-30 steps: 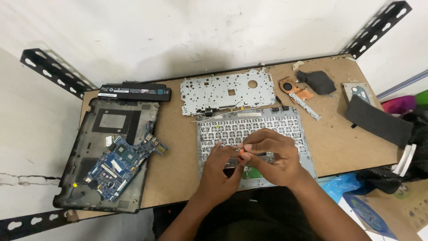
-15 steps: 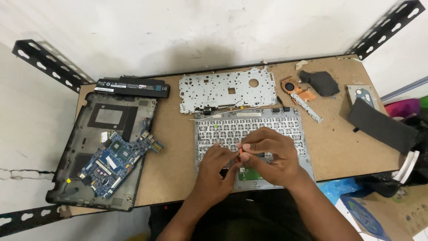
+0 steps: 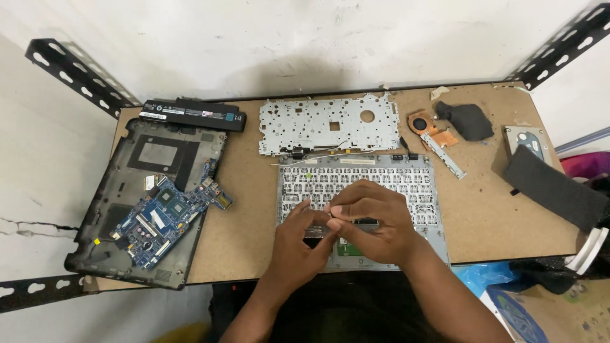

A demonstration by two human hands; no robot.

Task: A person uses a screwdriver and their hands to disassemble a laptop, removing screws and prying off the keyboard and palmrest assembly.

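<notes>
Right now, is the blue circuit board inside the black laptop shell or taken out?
Inside. The blue circuit board lies within the black laptop shell, whose rim shows around it.

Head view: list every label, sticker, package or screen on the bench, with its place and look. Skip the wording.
Label on the battery: far left of the bench, a narrow white strip on the long black bar.
Sticker in the black base shell: small pale rectangle beside the blue circuit board.
Yellow dot: tiny, by the board's near left corner.
Green dot: tiny, on the silver keyboard frame, ahead of both hands.
No screens or packages show.
</notes>
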